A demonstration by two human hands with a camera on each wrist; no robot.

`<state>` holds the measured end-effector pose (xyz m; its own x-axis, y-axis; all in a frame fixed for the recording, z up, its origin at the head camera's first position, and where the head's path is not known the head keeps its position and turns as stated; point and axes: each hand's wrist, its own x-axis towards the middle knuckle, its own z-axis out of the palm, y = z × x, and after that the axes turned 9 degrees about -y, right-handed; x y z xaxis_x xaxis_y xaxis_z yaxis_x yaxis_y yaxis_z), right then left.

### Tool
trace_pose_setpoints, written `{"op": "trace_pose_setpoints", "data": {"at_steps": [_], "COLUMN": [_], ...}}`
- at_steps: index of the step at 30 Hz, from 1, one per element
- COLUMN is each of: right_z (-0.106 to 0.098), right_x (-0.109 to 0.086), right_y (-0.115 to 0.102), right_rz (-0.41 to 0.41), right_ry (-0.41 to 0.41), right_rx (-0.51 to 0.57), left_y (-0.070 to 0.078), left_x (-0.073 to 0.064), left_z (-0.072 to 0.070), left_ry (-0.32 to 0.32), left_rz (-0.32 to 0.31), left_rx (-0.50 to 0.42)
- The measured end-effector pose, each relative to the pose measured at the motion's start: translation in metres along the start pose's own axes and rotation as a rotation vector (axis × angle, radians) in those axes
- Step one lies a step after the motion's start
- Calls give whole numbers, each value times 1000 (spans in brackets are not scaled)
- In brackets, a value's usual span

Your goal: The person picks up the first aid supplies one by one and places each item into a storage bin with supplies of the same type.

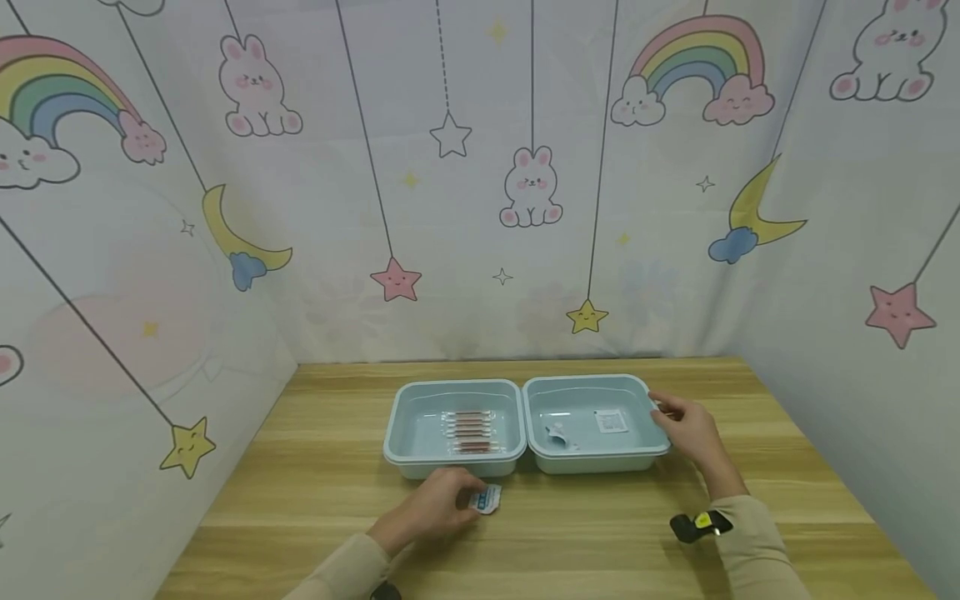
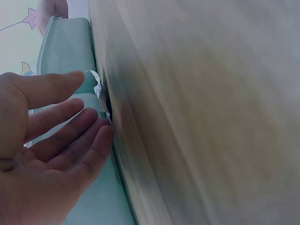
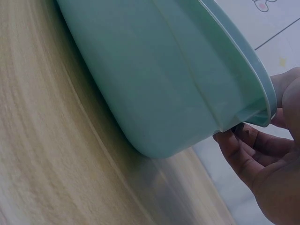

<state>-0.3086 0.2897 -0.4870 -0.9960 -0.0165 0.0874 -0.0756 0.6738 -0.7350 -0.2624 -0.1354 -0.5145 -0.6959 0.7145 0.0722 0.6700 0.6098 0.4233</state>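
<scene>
My left hand (image 1: 433, 506) is low over the table, just in front of the left light-blue plastic tray (image 1: 420, 471). Its thumb and fingers are apart in the left wrist view, fingertips right at a small white packet with blue print (image 1: 487, 499). At the other side, my right hand (image 1: 692, 429) grips the right end of the second light-blue tray (image 1: 600, 463); the right wrist view has its fingers (image 3: 239, 157) curled under the rim. Inside that tray lie a flat white square packet (image 1: 611, 422) and a crumpled white packet (image 1: 557, 433).
Several wrapped reddish-brown sticks (image 1: 471, 423) lie in a row in the left tray. Both trays stand side by side on a wood-grain table (image 1: 570, 533). A patterned fabric wall (image 1: 465, 325) rises behind the table and along both sides.
</scene>
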Motion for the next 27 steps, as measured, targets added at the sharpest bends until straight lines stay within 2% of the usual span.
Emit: {"op": "trace_pose_setpoints", "data": {"at_steps": [15,27], "right_z": [1,0], "right_x": [1,0], "right_y": [4,1], "right_rz": [-9,-10], "right_ry": [11,11], "right_rx": [-10,-6], "left_y": [-4,-2], "left_x": [3,3], "left_z": [3,4], "left_ry": [-70,-65], "left_rz": [-25,1], "left_rx": [13,47]}}
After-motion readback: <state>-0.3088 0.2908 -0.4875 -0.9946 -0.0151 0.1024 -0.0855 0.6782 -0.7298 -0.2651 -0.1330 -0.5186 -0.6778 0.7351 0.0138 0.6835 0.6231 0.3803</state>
